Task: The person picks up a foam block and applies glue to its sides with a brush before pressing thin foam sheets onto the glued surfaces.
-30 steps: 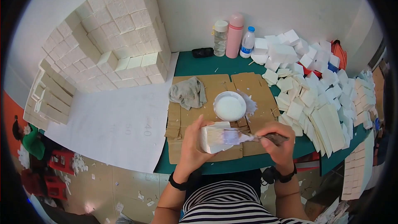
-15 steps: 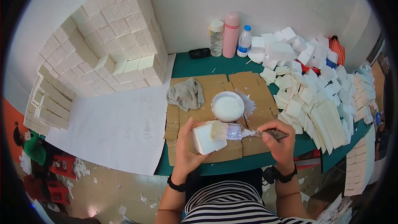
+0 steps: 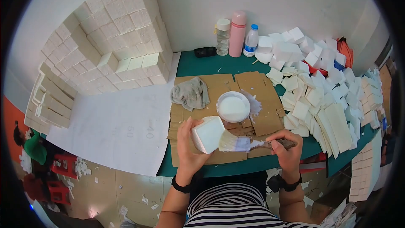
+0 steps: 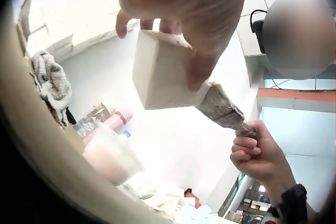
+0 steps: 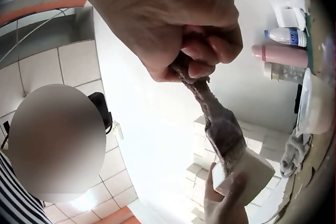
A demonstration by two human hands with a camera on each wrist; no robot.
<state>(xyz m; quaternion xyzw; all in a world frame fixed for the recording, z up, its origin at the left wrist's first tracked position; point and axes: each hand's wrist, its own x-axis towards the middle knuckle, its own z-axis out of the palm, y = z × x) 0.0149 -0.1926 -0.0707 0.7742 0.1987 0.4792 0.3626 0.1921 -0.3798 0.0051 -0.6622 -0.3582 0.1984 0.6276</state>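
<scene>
One white block (image 3: pixel 209 134); flat-sided, boxy

One brush (image 3: pixel 241 144); one bowl (image 3: pixel 218 110); one cloth (image 3: pixel 190 93); three bottles (image 3: pixel 238 36)

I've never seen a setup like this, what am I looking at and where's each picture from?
There's no machine: a person uses two bare hands. The wide picture comes from a head-worn camera; the smaller two from left and right wrist cameras, each showing its own hand up top. The left hand holds a white block; the right hand grips a brush, its bristles by the block's edge. On the table, cardboard bears a grey cloth and a bowl of white stuff. Bottles stand behind, with heaped white pieces right and stacked blocks left.
</scene>
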